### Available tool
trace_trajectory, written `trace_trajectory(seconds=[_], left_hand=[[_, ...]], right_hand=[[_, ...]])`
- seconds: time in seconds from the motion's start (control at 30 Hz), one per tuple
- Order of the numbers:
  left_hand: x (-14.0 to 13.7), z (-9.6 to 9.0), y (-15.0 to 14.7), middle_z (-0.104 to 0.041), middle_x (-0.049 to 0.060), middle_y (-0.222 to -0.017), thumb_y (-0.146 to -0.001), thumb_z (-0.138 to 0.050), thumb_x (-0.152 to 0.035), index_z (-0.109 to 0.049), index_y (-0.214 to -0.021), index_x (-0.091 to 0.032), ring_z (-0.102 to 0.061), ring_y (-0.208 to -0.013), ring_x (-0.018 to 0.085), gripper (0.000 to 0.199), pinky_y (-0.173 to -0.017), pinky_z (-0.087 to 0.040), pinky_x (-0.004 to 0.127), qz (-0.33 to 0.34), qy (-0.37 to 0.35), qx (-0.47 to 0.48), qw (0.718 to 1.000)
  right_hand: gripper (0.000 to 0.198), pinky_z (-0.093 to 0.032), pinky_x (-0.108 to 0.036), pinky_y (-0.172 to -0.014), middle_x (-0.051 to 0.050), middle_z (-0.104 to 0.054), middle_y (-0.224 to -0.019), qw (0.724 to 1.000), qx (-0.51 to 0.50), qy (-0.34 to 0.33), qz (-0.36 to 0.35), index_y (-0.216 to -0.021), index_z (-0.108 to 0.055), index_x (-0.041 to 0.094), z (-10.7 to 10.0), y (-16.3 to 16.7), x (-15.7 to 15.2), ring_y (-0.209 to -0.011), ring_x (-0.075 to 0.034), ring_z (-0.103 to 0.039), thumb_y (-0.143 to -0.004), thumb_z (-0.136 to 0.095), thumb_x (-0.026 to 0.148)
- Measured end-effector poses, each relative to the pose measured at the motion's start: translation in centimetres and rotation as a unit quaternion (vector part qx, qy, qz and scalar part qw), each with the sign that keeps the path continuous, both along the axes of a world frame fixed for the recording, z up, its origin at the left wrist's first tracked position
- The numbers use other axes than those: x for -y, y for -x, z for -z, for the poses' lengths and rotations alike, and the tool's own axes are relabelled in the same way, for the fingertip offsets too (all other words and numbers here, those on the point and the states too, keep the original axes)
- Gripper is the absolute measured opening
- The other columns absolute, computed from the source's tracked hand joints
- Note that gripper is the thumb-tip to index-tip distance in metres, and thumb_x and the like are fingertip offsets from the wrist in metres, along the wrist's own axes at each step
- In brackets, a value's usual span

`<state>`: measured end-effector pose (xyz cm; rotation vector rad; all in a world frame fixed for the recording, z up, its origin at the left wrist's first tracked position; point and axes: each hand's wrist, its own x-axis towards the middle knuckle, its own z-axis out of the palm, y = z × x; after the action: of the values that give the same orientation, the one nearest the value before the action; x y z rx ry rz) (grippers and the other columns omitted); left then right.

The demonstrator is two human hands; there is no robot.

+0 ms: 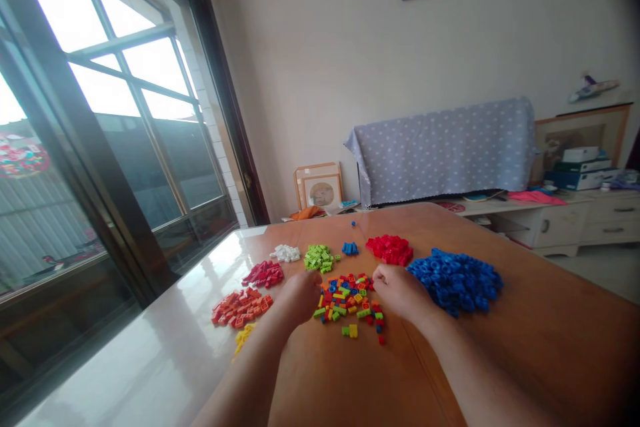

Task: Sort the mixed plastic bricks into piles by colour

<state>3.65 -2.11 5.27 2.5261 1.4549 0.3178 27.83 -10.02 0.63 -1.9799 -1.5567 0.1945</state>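
Observation:
A mixed pile of toy building bricks (345, 293) in red, orange, yellow, green and blue lies on the table between my hands. My left hand (304, 297) is at the pile's left edge, its fingers curled closed; whatever they hold is hidden. At the right edge my right hand (400, 288) has its fingers pinched together, and I cannot make out what is in them. A green and yellow pair of bricks (350, 331) lies just in front of the pile, with a red brick (381, 340) to its right.
Sorted heaps surround the mixed pile: orange bricks (240, 307), yellow bricks (244, 339), dark pink bricks (263, 273), white bricks (285, 253), lime bricks (319, 257), a few blue bricks (350, 249), red bricks (390, 249) and a large blue heap (455, 280). The wooden table (320, 380) extends beneath.

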Motion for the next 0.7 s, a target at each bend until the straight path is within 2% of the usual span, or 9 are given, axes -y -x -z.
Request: trace_trajectory(seconds=[0.1,0.17,0.23,0.3,0.37,0.43,0.57,0.7], left_hand=[[1.9,0.5,-0.8,-0.072,0.011,-0.102,-0.092,-0.043,-0.028,-0.068,-0.101,-0.020,-0.066,-0.094,0.024,0.027,-0.078,-0.049,0.032,0.034,-0.014,-0.005,0.999],[2.5,1.5,-1.2,-0.070,0.013,-0.112,-0.093,-0.043,-0.032,-0.067,-0.108,-0.020,-0.065,-0.104,0.027,0.031,-0.086,-0.049,0.035,0.039,-0.025,0.003,0.999],[2.7,2.8,-1.6,-0.064,0.015,-0.129,-0.094,-0.043,-0.036,-0.063,-0.121,-0.018,-0.060,-0.119,0.029,0.038,-0.099,-0.047,0.037,0.036,-0.026,0.017,0.999],[2.5,4.1,-2.2,-0.049,0.018,-0.150,-0.096,-0.042,-0.042,-0.054,-0.139,-0.015,-0.044,-0.140,0.032,0.052,-0.114,-0.036,0.041,0.031,-0.023,0.025,0.999],[2.0,5.2,-2.9,-0.035,0.018,-0.160,-0.097,-0.039,-0.049,-0.045,-0.149,-0.013,-0.027,-0.151,0.033,0.063,-0.121,-0.026,0.045,0.022,-0.010,0.026,0.999],[1.6,5.9,-3.7,-0.028,0.015,-0.164,-0.097,-0.035,-0.055,-0.039,-0.153,-0.015,-0.017,-0.154,0.034,0.069,-0.123,-0.021,0.050,0.011,0.009,0.020,1.000],[0.8,6.9,-4.7,-0.025,0.010,-0.166,-0.097,-0.031,-0.061,-0.039,-0.154,-0.023,-0.014,-0.154,0.035,0.069,-0.122,-0.016,0.059,-0.005,0.002,0.006,1.000],[0.0,7.9,-5.0,-0.029,0.007,-0.165,-0.098,-0.026,-0.058,-0.043,-0.151,-0.029,-0.017,-0.154,0.035,0.062,-0.120,-0.012,0.065,-0.007,-0.031,0.004,0.999]], right_hand=[[0.017,-0.029,-0.025,-0.061,-0.003,-0.072,-0.080,0.999,0.004,0.030,-0.017,-0.077,-0.067,0.021,0.1,-0.2,0.1,-0.074,-0.015,-0.061,-0.083,-0.051,0.021],[0.017,-0.034,-0.024,-0.064,-0.004,-0.072,-0.086,0.999,0.013,0.026,-0.025,-0.082,-0.068,0.021,0.3,-0.1,0.0,-0.078,-0.016,-0.062,-0.083,-0.051,0.021],[0.020,-0.040,-0.025,-0.073,-0.006,-0.072,-0.096,0.999,0.030,-0.001,-0.032,-0.092,-0.071,0.021,0.8,0.2,-0.2,-0.089,-0.018,-0.064,-0.085,-0.052,0.023],[0.029,-0.043,-0.028,-0.089,-0.009,-0.071,-0.112,0.997,0.049,-0.031,-0.046,-0.110,-0.070,0.020,1.4,0.6,-0.6,-0.106,-0.021,-0.063,-0.089,-0.051,0.027],[0.042,-0.039,-0.032,-0.105,-0.012,-0.064,-0.132,0.995,0.065,-0.043,-0.068,-0.129,-0.064,0.019,2.1,1.1,-1.1,-0.126,-0.024,-0.056,-0.093,-0.047,0.031],[0.052,-0.031,-0.038,-0.116,-0.013,-0.052,-0.149,0.993,0.078,-0.026,-0.080,-0.143,-0.055,0.018,2.7,1.7,-1.8,-0.141,-0.026,-0.043,-0.096,-0.042,0.036],[0.059,-0.018,-0.045,-0.124,-0.010,-0.033,-0.163,0.992,0.094,0.026,-0.077,-0.153,-0.043,0.020,3.3,2.8,-3.1,-0.154,-0.029,-0.020,-0.099,-0.037,0.043],[0.059,-0.013,-0.046,-0.124,-0.008,-0.026,-0.166,0.990,0.101,0.066,-0.072,-0.156,-0.039,0.023,3.6,3.2,-3.8,-0.155,-0.029,-0.013,-0.100,-0.034,0.041]])
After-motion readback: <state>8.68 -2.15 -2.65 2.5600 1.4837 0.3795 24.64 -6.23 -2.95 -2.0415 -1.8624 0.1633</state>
